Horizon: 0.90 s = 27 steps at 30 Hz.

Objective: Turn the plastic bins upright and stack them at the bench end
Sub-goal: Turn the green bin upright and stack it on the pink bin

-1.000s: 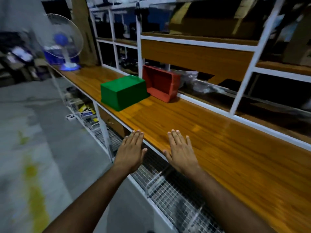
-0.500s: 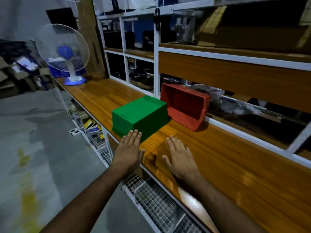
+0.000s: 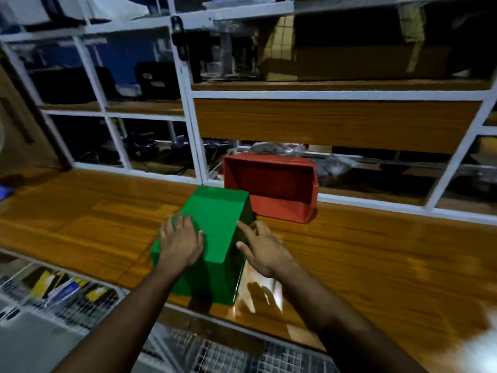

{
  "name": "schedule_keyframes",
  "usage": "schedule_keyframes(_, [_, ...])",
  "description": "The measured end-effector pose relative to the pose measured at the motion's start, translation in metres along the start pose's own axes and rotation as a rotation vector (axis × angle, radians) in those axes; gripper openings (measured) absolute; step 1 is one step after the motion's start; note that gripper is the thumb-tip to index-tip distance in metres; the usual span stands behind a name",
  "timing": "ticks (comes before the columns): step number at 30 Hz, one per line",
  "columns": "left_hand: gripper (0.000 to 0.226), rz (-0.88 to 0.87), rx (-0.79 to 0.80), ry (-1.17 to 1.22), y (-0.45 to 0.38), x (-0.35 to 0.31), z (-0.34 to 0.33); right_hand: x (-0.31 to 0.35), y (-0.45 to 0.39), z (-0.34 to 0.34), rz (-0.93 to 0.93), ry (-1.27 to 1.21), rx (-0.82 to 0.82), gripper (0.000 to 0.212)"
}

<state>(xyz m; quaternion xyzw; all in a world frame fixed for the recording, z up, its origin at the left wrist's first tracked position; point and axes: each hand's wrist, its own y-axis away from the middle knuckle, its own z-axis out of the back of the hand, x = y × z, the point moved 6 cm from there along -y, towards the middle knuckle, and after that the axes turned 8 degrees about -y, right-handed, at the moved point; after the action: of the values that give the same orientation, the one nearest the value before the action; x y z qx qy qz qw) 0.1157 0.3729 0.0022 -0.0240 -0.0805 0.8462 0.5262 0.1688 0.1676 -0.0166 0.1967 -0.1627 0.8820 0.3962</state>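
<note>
A green plastic bin lies upside down near the front edge of the wooden bench, its flat bottom facing up. My left hand rests on the bin's left top edge with its fingers spread over it. My right hand is at the bin's right side, fingers straight, fingertips at the upper right edge. Behind the green bin a red plastic bin stands tipped on its side against the shelf frame, its opening facing me.
A white metal shelf frame with wooden boards and dark clutter rises behind the bench. Clear plastic bags lie behind the red bin. Below the bench front runs a wire mesh rack holding small packets.
I have moved closer and turned toward the bench. Both hands went forward from the bench's front edge onto the green bin. The fan has left the view.
</note>
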Motion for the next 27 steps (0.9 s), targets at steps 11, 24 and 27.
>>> schedule_keyframes(11, [0.062,-0.001,0.202,0.357,-0.014,0.001,-0.013,-0.018,0.012,0.005,-0.22,-0.301,-0.055,0.039])
schedule_keyframes(24, [0.054,-0.282,0.389,0.852,0.038,-0.152,-0.017,-0.14,0.145,0.089,-0.518,-0.403,-0.285,0.03])
schedule_keyframes(27, [0.051,-0.294,0.374,0.917,0.046,-0.172,-0.017,-0.151,0.162,0.095,-0.574,-0.508,-0.316,0.037])
